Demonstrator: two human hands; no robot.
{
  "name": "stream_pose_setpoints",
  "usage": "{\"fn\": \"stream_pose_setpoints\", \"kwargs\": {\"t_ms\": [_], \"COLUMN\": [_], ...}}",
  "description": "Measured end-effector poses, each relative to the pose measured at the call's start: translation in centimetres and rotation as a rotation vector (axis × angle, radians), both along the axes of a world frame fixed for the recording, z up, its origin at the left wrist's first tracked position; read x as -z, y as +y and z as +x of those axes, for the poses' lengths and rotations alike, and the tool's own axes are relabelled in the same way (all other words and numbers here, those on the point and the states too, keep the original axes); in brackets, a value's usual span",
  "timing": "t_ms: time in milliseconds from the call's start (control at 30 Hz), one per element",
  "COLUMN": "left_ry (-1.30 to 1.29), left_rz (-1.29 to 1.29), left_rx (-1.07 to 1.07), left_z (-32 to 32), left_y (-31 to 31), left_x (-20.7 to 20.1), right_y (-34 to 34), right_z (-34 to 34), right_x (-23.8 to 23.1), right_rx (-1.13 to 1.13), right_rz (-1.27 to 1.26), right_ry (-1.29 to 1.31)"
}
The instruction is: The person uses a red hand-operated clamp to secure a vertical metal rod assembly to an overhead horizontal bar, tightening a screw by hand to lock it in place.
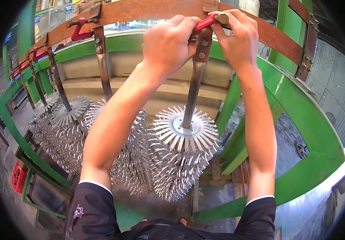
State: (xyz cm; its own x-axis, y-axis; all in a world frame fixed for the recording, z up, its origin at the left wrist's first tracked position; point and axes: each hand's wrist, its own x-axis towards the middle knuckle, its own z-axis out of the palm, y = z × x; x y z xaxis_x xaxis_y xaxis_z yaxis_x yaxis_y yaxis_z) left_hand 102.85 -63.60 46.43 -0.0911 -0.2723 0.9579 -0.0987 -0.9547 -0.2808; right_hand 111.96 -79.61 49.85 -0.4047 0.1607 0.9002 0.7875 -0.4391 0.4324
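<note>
Both my arms reach up to a red C-clamp (204,24) on a copper-coloured bar (156,11). My left hand (167,42) is closed at the clamp's left end, its fingertips partly hidden. With bent fingers, my right hand (239,42) grips the clamp's other end beside a dark metal knob (222,18). Just below the clamp, a bolted metal hanger rod (195,86) runs down from the bar. At its foot hangs a tall stack of shiny slotted metal discs (186,128), with many curved silver pieces beneath.
More red clamps (79,31) and hanger rods with similar metal stacks (70,112) line the bar to the left. A green steel frame (320,132) curves around on the right. Behind the rods stands a beige tank wall (140,66). A red box (18,177) sits low at left.
</note>
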Motion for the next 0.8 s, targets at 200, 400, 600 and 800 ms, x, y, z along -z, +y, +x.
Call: {"fn": "stream_pose_setpoints", "kwargs": {"t_ms": [200,400,600,800], "left_ry": [-0.006,0.058,0.007,0.017], "left_rz": [-0.017,-0.007,0.009,0.016], "left_rx": [0.045,0.076,0.156,0.194], "left_z": [1.0,0.7,0.4,0.7], "left_y": [0.6,0.0,0.0,0.1], "left_x": [0.1,-0.2,-0.4,-1.0], "right_y": [-1.7,-4.8,-4.1,-3.3], "right_z": [-6.4,-10.1,-10.4,-10.9], "right_x": [0.7,-1.6,-3.2,-4.3], "right_rx": [-0.371,0.121,0.705,0.876], "right_rz": [0.013,-0.291,-0.323,-0.406], "right_ry": [0.272,0.046,-0.264,-0.133]}}
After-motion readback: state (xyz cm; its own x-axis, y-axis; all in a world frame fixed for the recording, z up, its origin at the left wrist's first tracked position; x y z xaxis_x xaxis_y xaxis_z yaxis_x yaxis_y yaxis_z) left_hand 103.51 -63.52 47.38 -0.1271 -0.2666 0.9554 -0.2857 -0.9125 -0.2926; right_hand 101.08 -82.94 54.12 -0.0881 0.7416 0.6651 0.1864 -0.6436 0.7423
